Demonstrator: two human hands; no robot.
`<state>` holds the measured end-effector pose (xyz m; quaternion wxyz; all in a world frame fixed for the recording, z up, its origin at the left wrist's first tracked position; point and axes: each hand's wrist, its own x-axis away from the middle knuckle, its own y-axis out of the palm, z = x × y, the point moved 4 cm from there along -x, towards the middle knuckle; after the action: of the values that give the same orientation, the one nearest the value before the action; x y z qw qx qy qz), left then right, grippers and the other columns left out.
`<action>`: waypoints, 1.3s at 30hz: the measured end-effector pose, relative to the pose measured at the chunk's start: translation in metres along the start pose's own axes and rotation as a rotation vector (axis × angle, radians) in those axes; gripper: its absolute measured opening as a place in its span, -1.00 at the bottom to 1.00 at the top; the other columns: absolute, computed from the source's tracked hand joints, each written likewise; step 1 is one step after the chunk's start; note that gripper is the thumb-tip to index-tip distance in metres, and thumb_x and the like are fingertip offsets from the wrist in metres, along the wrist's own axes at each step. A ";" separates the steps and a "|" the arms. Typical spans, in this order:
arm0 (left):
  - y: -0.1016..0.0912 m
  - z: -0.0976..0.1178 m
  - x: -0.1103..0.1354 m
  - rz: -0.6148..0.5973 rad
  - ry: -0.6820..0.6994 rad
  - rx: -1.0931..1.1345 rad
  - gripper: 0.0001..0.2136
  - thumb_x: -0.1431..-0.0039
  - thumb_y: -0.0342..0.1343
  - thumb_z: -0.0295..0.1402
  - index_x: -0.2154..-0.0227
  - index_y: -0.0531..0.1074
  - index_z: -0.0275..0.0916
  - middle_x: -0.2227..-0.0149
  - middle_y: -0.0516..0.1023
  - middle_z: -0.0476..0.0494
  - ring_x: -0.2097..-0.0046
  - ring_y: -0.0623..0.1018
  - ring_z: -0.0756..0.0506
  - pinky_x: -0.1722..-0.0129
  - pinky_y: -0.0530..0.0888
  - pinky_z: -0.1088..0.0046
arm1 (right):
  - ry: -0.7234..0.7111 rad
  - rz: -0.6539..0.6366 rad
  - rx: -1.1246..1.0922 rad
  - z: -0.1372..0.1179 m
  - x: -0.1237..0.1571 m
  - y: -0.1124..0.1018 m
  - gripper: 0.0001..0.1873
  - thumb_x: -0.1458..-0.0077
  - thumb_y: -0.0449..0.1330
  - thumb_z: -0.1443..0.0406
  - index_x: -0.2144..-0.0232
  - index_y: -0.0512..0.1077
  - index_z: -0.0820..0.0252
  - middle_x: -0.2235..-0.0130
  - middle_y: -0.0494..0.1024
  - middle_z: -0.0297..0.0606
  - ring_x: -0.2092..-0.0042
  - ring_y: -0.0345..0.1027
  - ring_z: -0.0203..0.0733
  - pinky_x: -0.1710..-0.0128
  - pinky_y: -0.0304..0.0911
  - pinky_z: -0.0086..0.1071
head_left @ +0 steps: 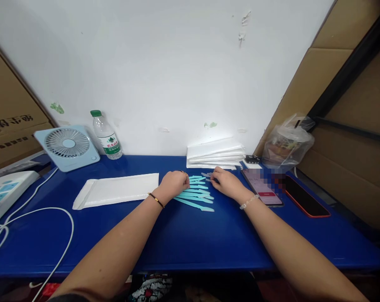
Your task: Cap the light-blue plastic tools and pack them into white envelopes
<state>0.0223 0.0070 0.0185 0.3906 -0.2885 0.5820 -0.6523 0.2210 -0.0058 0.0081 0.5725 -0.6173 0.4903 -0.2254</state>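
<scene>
Several turquoise eyebrow razors [196, 194] lie fanned out on the blue table, their blade ends pointing right. My left hand [174, 184] is closed over the handle ends of the upper razors, and its fingers hide those ends. To the right of the fan, my right hand [225, 181] pinches a small clear plastic piece [208, 180] that looks like a blade cover. Another clear piece [205, 174] sits just above it, close to the razor tips. A white padded envelope [120, 189] lies flat to the left of my left hand.
A stack of white envelopes [215, 154] rests against the wall. Two phones, one lit [265, 191] and one dark [306, 196], lie at right near a bagged container [287, 144]. At left are a blue fan [68, 144], water bottle [108, 138] and white cable [72, 226].
</scene>
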 end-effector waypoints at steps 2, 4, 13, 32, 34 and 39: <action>0.002 -0.001 0.000 -0.014 -0.012 0.028 -0.93 -0.02 0.11 -0.36 0.48 0.48 -0.18 0.35 0.57 -0.03 0.31 0.51 -0.07 0.42 0.27 0.50 | 0.006 -0.015 -0.040 -0.001 0.002 -0.001 -0.90 -0.06 0.10 0.40 0.45 0.40 0.21 0.31 0.38 -0.23 0.36 0.31 -0.25 0.32 0.18 -0.41; 0.003 -0.003 0.000 -0.025 -0.023 0.084 -0.93 -0.02 0.11 -0.36 0.49 0.47 -0.18 0.35 0.57 -0.02 0.34 0.50 -0.05 0.44 0.26 0.51 | 0.022 -0.039 -0.167 0.000 0.004 -0.002 -0.92 -0.07 0.08 0.38 0.44 0.37 0.20 0.36 0.40 -0.27 0.39 0.30 -0.27 0.37 0.16 -0.43; 0.002 -0.017 -0.003 -0.002 -0.103 0.285 -0.90 -0.04 0.10 -0.28 0.44 0.45 -0.17 0.40 0.55 0.02 0.37 0.47 -0.02 0.48 0.24 0.54 | 0.098 -0.052 -0.500 0.010 0.010 -0.007 -0.82 -0.10 0.08 0.20 0.39 0.39 0.19 0.47 0.42 -0.33 0.46 0.26 -0.29 0.46 0.08 -0.46; -0.007 -0.009 0.001 -0.006 -0.101 0.292 -0.88 -0.04 0.10 -0.26 0.46 0.46 -0.17 0.41 0.55 0.01 0.39 0.46 -0.01 0.51 0.21 0.54 | 0.102 -0.047 -0.588 0.001 0.011 -0.010 -0.77 -0.11 0.09 0.17 0.37 0.41 0.21 0.47 0.43 -0.33 0.47 0.22 -0.31 0.48 0.12 -0.45; -0.005 -0.004 0.001 -0.016 -0.083 0.307 -0.87 -0.04 0.10 -0.25 0.46 0.46 -0.17 0.41 0.55 0.01 0.39 0.46 -0.01 0.50 0.22 0.54 | 0.086 -0.082 -0.597 -0.007 0.012 -0.009 -0.77 -0.12 0.08 0.17 0.35 0.42 0.21 0.46 0.45 -0.31 0.47 0.25 -0.30 0.48 0.12 -0.45; -0.005 0.000 0.003 -0.023 -0.075 0.287 -0.87 -0.04 0.08 -0.27 0.47 0.47 -0.18 0.39 0.56 -0.01 0.38 0.47 -0.02 0.50 0.24 0.53 | 0.066 -0.130 -0.613 -0.009 0.013 -0.010 -0.79 -0.12 0.09 0.19 0.36 0.42 0.21 0.45 0.45 -0.30 0.46 0.26 -0.29 0.47 0.13 -0.44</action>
<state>0.0201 0.0050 0.0234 0.4420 -0.2605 0.4642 -0.7220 0.2219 -0.0229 0.0158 0.3279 -0.7835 0.5133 -0.1229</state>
